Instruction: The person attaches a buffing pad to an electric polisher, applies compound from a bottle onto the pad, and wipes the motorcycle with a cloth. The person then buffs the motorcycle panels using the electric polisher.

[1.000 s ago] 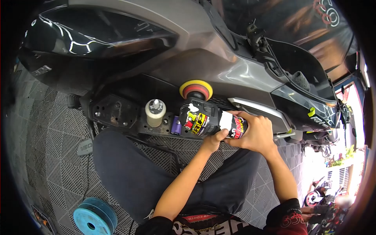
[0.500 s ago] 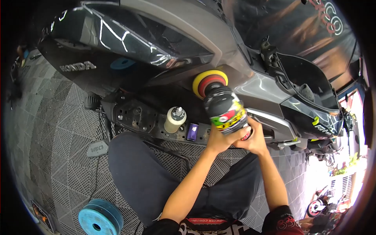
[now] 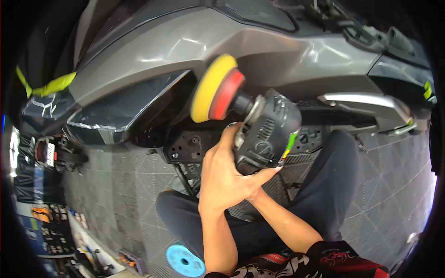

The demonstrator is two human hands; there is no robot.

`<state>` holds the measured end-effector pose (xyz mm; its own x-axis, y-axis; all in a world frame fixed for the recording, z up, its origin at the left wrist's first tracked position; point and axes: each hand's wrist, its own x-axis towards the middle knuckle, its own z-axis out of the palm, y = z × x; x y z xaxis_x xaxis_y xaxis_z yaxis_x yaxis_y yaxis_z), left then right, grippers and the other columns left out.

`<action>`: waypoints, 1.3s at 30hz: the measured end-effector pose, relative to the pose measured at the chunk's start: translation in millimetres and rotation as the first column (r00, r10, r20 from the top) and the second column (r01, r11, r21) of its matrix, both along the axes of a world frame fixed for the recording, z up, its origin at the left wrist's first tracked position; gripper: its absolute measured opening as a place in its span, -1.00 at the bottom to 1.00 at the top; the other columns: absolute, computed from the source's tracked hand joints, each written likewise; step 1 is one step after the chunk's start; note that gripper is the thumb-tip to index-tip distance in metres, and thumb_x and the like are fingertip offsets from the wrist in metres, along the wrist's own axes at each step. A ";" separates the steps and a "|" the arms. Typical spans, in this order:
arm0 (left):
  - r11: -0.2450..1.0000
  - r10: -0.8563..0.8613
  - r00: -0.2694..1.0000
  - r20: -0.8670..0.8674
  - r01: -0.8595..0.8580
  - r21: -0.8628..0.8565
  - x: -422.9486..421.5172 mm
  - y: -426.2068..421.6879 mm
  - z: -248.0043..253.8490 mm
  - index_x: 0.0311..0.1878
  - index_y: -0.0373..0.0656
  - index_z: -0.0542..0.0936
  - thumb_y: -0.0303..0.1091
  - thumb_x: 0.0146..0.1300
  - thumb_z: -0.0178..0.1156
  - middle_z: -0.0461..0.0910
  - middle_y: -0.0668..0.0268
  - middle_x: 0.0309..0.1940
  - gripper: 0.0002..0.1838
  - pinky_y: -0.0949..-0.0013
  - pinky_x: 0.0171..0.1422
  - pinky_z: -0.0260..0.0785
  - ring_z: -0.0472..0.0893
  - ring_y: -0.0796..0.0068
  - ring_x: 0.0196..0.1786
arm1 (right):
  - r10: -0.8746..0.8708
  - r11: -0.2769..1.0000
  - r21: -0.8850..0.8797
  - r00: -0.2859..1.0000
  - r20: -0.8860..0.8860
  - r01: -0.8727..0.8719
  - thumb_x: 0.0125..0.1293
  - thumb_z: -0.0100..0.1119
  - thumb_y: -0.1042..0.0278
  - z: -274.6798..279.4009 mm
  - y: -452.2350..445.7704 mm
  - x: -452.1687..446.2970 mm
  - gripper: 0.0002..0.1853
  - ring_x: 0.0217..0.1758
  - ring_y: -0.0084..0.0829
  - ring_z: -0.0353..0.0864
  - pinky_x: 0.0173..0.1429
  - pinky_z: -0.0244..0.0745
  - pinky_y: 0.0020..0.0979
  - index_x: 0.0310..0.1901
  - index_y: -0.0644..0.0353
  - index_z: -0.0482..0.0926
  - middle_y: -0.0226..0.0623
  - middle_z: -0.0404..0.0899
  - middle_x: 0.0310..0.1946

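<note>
A black polisher (image 3: 266,134) with a yellow and red round pad (image 3: 215,90) is held up in front of the motorcycle's grey side panel (image 3: 278,51). The pad is tilted, its yellow face turned to the left. My left hand (image 3: 227,178) is closed around the polisher's head, with its thumb along the near side of the body. My right hand (image 3: 255,193) is behind my left hand at the rear of the polisher, its fingers hidden. Whether the pad touches the panel cannot be made out.
The metal footboard (image 3: 190,146) runs behind the polisher. A blue round spool (image 3: 185,260) lies on the tiled floor (image 3: 134,185) beside my leg. Yellow-green tape (image 3: 55,85) hangs at the left, above another vehicle with a red light (image 3: 48,153).
The view has swung left along the motorcycle. My left hand has shifted up to the polisher's head, and the polisher appears nearer and turned. The bottle and purple can are out of sight.
</note>
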<state>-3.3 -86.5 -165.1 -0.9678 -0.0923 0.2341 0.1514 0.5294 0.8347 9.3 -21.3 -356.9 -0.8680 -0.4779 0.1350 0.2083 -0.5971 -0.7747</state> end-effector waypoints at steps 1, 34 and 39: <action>0.993 0.024 0.998 0.059 -0.017 -0.116 3.0 -5.8 1.7 0.09 -0.38 0.53 -0.29 -0.23 0.68 0.78 0.03 -0.21 -0.22 0.25 0.03 0.62 0.81 0.25 -0.14 | 0.043 0.998 -0.048 0.999 0.028 -0.042 0.05 0.47 0.43 -1.2 -13.5 6.1 -0.32 0.18 -0.39 0.57 0.33 0.46 -0.31 0.27 0.28 0.48 -0.25 0.60 0.15; 0.663 0.447 0.809 0.381 -0.014 -0.748 26.1 -34.2 -0.1 0.21 -0.38 0.52 0.11 -0.08 0.66 0.77 -0.02 -0.24 -0.07 0.12 -0.05 0.64 0.81 0.04 -0.19 | 0.647 0.546 -0.778 0.747 0.155 -0.312 0.01 0.46 0.51 11.1 -120.0 70.8 -0.29 0.26 -0.41 0.54 0.36 0.44 -0.33 0.29 0.28 0.52 -0.24 0.61 0.18; 0.628 0.496 0.780 0.381 -0.019 -0.778 30.9 -35.7 -3.5 0.19 -0.38 0.52 0.15 -0.08 0.65 0.77 -0.03 -0.25 -0.07 0.11 -0.05 0.64 0.81 0.03 -0.19 | 0.746 0.393 -0.887 0.649 0.153 -0.242 0.01 0.45 0.52 16.3 -119.9 74.7 -0.29 0.27 -0.41 0.53 0.36 0.45 -0.33 0.29 0.28 0.52 -0.25 0.61 0.18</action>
